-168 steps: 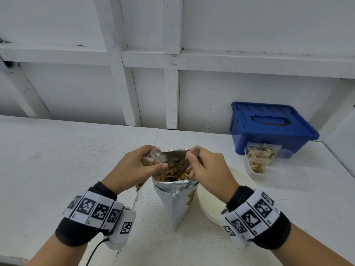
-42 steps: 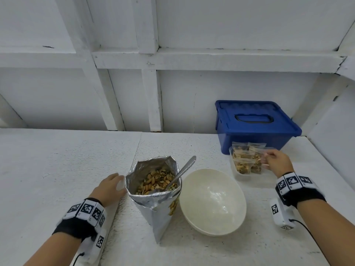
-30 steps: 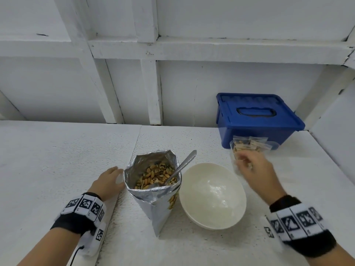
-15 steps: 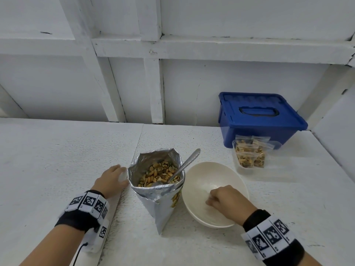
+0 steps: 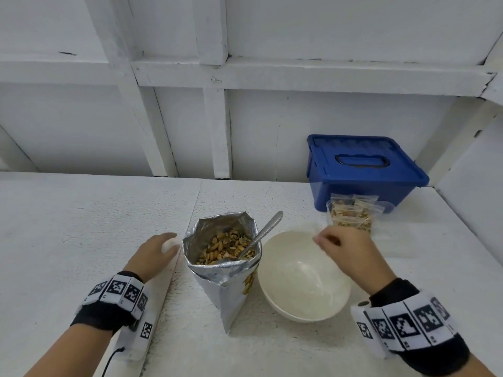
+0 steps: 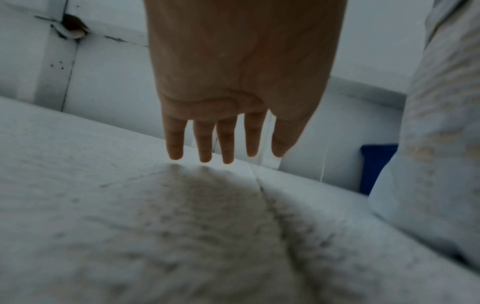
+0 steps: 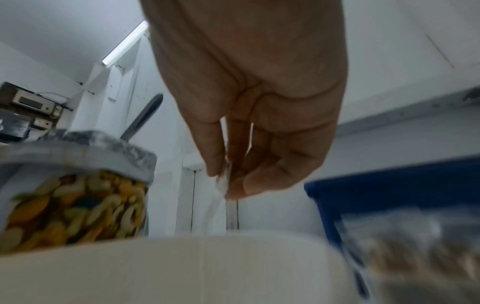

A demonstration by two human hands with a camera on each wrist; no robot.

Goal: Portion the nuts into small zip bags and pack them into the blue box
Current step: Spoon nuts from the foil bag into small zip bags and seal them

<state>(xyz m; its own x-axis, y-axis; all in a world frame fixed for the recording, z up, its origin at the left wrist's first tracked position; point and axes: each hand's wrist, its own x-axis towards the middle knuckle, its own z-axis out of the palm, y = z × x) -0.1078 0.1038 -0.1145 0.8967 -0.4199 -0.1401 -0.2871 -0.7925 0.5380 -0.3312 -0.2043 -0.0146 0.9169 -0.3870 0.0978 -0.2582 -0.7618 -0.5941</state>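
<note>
White rough tabletop [image 5: 81,227] under white panelled walls: our left hand [image 5: 152,254] rests flat, fingers [image 6: 203,142] straight, beside the open silver foil bag of mixed nuts [image 5: 221,257] with a metal spoon [image 5: 262,232] in it. Our right hand [image 5: 345,251], above the cream round bowl [image 5: 302,289], pinches a thin clear plastic zip bag [image 7: 223,181]; filled small clear bags of nuts [image 5: 351,217] lean against the closed blue plastic lidded box [image 5: 362,170] at far right.

My right hand [image 7: 249,123] pinches something thin and clear [image 7: 223,181], too blurred to name. Lower right of the right wrist view, filled bags [image 7: 415,246] are smeared; box [image 7: 389,189] cut off by the right edge. Spoon [image 5: 261,235] bowl buried in nuts [image 5: 226,247]. Head view: my left hand [image 5: 153,254] fingertips washed out against the white table [image 5: 68,227].
</note>
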